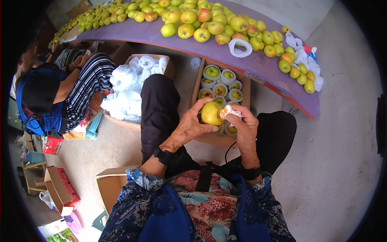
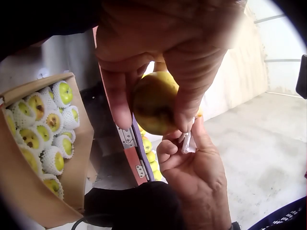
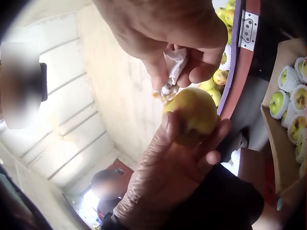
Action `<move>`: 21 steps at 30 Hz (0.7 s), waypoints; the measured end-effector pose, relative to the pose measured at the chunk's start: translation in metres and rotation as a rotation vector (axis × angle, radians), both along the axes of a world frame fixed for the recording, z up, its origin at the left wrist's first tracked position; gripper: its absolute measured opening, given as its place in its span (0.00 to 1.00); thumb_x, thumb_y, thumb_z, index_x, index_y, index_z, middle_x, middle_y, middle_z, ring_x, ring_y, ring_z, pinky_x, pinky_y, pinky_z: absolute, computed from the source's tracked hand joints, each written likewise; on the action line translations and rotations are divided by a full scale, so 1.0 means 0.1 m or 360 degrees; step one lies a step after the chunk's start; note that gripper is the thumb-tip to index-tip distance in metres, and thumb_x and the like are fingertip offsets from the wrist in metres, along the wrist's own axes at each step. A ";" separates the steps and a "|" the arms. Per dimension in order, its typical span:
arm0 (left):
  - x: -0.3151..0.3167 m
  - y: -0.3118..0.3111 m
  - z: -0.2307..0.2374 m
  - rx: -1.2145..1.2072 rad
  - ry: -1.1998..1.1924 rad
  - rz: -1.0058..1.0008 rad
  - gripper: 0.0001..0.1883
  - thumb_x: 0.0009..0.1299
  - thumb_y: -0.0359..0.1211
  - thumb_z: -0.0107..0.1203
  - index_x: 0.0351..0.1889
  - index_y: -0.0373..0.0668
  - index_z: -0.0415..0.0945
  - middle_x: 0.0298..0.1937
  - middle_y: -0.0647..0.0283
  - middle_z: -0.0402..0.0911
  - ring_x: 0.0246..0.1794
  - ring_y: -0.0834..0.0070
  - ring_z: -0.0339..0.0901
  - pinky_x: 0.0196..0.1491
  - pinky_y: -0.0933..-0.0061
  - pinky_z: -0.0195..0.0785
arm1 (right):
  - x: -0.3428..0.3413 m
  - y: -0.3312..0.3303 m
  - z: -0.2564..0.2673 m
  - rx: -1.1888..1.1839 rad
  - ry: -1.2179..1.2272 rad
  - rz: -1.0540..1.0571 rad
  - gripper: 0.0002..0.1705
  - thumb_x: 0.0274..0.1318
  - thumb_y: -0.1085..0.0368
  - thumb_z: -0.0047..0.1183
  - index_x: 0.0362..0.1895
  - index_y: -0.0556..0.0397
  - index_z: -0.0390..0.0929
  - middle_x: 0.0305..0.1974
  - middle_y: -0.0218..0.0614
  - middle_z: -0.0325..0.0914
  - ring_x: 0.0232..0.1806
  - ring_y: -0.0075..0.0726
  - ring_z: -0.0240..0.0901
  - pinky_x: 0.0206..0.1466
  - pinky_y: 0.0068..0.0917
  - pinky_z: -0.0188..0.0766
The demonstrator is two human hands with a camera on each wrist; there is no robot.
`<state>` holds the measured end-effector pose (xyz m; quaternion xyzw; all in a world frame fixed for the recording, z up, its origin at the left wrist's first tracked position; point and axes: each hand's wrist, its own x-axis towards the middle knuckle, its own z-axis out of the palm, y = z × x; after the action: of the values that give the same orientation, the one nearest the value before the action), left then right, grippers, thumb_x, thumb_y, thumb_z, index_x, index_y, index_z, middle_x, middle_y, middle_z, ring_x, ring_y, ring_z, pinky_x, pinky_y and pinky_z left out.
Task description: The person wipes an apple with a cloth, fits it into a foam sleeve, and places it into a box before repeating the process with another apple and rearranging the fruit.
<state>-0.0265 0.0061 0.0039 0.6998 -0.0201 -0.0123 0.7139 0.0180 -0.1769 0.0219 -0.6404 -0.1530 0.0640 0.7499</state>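
My left hand point(image 1: 188, 126) grips a yellow-green apple point(image 1: 211, 113), thumb on one side and fingers on the other. A dark hollow shows on the apple point(image 3: 193, 117) in the right wrist view. Pinched between the thumb and fingers of my right hand point(image 1: 246, 129) is a crumpled white tissue point(image 1: 231, 112) with orange-brown stains, right at the apple's side. Below both hands stands a cardboard box point(image 2: 82, 158) of apples in white foam nets point(image 2: 53, 160), seen in all three views.
A purple-topped table point(image 1: 153, 37) bears many loose apples point(image 1: 188, 17) and a foam net point(image 1: 240, 48). To the left, a box holds white foam nets point(image 1: 128, 82). Another person point(image 1: 52, 86) sits further left. Empty cartons point(image 1: 60, 189) lie on the floor at lower left.
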 end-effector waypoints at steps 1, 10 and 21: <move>0.00 0.00 0.01 -0.0017 0.0005 0.0002 0.42 0.52 0.24 0.71 0.65 0.46 0.60 0.53 0.67 0.72 0.56 0.77 0.69 0.61 0.75 0.62 | 0.00 0.01 0.01 0.0045 0.0023 -0.0040 0.12 0.53 0.70 0.62 0.42 0.60 0.80 0.36 0.27 0.79 0.37 0.18 0.72 0.42 0.18 0.70; 0.00 -0.01 0.02 0.0118 0.0029 0.0011 0.42 0.51 0.25 0.72 0.64 0.45 0.61 0.52 0.66 0.71 0.55 0.76 0.69 0.60 0.75 0.63 | -0.07 0.08 -0.02 -0.0310 -0.0263 -0.0080 0.13 0.52 0.71 0.62 0.43 0.59 0.80 0.37 0.29 0.80 0.39 0.19 0.73 0.44 0.19 0.70; 0.01 -0.04 0.05 -0.0138 -0.0033 0.0034 0.43 0.50 0.23 0.72 0.63 0.45 0.61 0.53 0.65 0.72 0.56 0.76 0.68 0.61 0.74 0.62 | -0.05 0.01 0.10 -0.0090 -0.0277 -0.0205 0.13 0.52 0.72 0.62 0.43 0.58 0.79 0.37 0.30 0.79 0.40 0.20 0.73 0.45 0.20 0.70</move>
<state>-0.0254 0.0025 0.0092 0.6684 -0.0205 0.0034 0.7435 0.0126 -0.1756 0.0321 -0.6729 -0.1743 -0.0358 0.7180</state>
